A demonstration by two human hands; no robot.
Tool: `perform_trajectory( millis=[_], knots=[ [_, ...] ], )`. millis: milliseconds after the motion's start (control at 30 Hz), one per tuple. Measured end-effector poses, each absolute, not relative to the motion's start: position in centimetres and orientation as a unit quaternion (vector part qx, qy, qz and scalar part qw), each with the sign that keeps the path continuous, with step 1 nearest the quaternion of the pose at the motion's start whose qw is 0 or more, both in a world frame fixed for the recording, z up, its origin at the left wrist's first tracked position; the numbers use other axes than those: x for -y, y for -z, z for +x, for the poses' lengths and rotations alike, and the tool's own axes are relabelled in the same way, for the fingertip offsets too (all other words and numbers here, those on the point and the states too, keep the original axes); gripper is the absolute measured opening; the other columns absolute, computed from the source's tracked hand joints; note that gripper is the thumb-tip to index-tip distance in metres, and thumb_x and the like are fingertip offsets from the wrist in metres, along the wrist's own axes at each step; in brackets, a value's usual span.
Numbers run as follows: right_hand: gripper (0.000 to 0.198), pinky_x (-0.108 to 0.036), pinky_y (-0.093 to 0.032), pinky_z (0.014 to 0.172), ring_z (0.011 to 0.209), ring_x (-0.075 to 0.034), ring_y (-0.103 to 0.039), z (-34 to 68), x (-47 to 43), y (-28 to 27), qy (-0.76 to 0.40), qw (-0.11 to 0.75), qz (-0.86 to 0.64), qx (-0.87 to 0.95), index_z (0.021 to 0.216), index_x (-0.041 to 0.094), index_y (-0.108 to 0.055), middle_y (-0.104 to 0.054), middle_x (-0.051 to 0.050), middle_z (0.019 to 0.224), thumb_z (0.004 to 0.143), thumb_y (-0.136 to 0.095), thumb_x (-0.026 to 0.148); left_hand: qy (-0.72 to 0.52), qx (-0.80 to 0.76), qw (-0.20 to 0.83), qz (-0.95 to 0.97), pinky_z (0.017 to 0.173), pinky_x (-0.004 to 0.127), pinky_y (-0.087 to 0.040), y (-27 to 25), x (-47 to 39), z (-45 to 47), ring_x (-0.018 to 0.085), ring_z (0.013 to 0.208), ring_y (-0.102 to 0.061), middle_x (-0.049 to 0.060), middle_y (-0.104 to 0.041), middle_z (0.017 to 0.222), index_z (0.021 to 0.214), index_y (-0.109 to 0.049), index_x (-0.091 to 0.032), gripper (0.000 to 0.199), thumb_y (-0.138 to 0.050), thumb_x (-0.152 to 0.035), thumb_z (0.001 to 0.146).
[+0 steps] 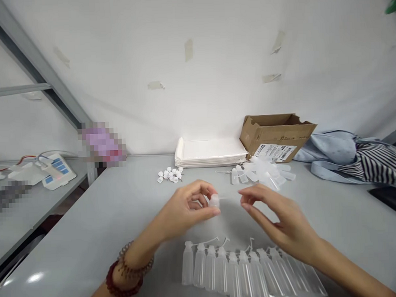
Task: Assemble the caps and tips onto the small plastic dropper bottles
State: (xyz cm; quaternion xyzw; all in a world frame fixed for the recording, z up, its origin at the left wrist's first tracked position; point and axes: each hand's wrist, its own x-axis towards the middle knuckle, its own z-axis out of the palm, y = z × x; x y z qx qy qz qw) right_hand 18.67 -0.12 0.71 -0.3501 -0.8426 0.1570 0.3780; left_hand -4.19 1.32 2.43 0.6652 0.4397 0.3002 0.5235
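My left hand [190,209] pinches a small translucent plastic bottle [214,200] between thumb and fingers, above the middle of the table. The bottle's top shows, and a thin strap sticks out to its right; its lower part is blurred. To the right, my right hand [276,219] hovers with thumb and fingertips slightly apart, and I see nothing between them. Below the hands lies a row of several translucent bottles [210,269] with thin strapped caps, its right end partly covered by my right forearm.
Small white caps [170,174] lie in a cluster at the back. Behind them is a stack of white padded envelopes [211,152]. More bottles [267,172] are heaped before an open cardboard box [277,135]. A blue and striped cloth [344,156] lies at right; a power strip [59,170] at left.
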Motion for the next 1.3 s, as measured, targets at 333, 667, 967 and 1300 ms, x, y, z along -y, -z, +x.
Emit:
perform_trajectory(
  millis=[333,667,967,1300],
  knots=[
    [0.036,-0.027,-0.055,0.062,0.072,-0.015,-0.064,18.1,1.0,0.0,-0.114,0.321,-0.350,0.873,0.128,0.021,-0.037,-0.064,-0.005,0.087,0.094,-0.045,0.025,-0.463,-0.409,0.472,0.629,0.069,0.023,-0.053,-1.0,0.8,-0.1,0.011,0.070,-0.055,-0.002,-0.060,0.078,0.089,-0.059,-0.020,0.017,-0.067,-0.017,0.075],
    [0.050,-0.028,-0.058,0.062,0.074,-0.018,-0.069,17.8,1.3,0.5,-0.054,0.369,-0.336,0.865,0.138,0.027,-0.030,-0.070,-0.005,0.094,0.092,-0.047,0.015,-0.500,-0.440,0.435,0.606,0.067,0.028,-0.058,-0.2,1.5,0.7,0.014,0.067,-0.061,0.000,-0.064,0.072,0.082,-0.063,-0.020,0.013,-0.071,-0.023,0.072],
    [0.047,-0.027,-0.057,0.055,0.061,-0.016,-0.067,18.0,1.1,0.4,-0.080,0.416,-0.346,0.837,0.133,0.027,-0.043,-0.070,-0.002,0.081,0.088,-0.054,0.017,-0.513,-0.399,0.321,0.689,0.067,0.026,-0.059,0.2,1.6,0.7,0.014,0.069,-0.064,0.004,-0.068,0.089,0.087,-0.062,-0.020,0.006,-0.063,-0.020,0.081],
    [0.036,-0.033,-0.061,0.065,0.070,-0.021,-0.071,19.1,0.1,-0.5,-0.378,0.422,-0.482,0.668,0.113,0.021,-0.062,-0.075,-0.006,0.084,0.081,-0.063,0.038,-0.245,-0.694,0.113,0.667,0.088,0.035,-0.045,0.0,-5.3,-9.1,0.024,0.099,-0.059,0.011,-0.064,0.107,0.103,-0.060,-0.015,0.025,-0.049,-0.025,0.083]
  ],
)
